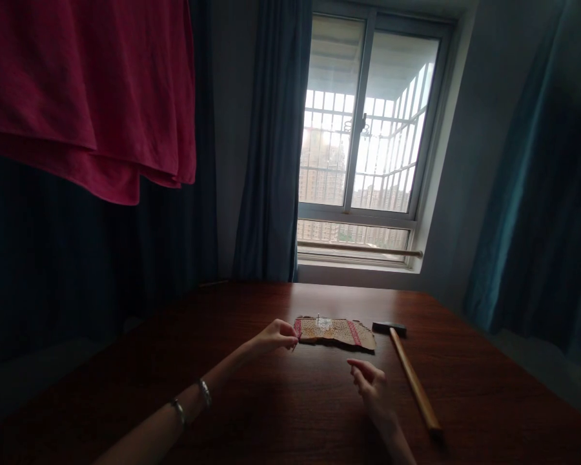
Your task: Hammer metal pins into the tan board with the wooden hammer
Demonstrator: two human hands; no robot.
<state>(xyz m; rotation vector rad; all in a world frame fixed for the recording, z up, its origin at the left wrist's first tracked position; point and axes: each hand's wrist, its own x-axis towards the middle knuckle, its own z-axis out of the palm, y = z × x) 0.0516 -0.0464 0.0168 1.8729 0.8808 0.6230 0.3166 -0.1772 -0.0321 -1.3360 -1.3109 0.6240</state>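
Observation:
On the dark wooden table lies a flat, rough-edged piece of patterned cardboard (pixel 341 332) with pinkish-red bands near both ends. A thin nail-like pin (pixel 318 319) stands upright from it beside a whitish patch. My left hand (pixel 278 336) is at the cardboard's left edge, fingertips pinched together; whatever is between them is too small to make out. Two silvery bangles circle that forearm. My right hand (pixel 372 382) hovers in front of the cardboard, fingers loosely bent and apart, with nothing visible in it. A hammer (pixel 414 381) with a wooden handle and dark head rests to its right.
The brown table (pixel 252 400) reaches back to the wall below a barred window (pixel 363 123). Blue curtains (pixel 274 148) hang beside the window. A dark pink cloth (pixel 91 90) hangs at the upper left.

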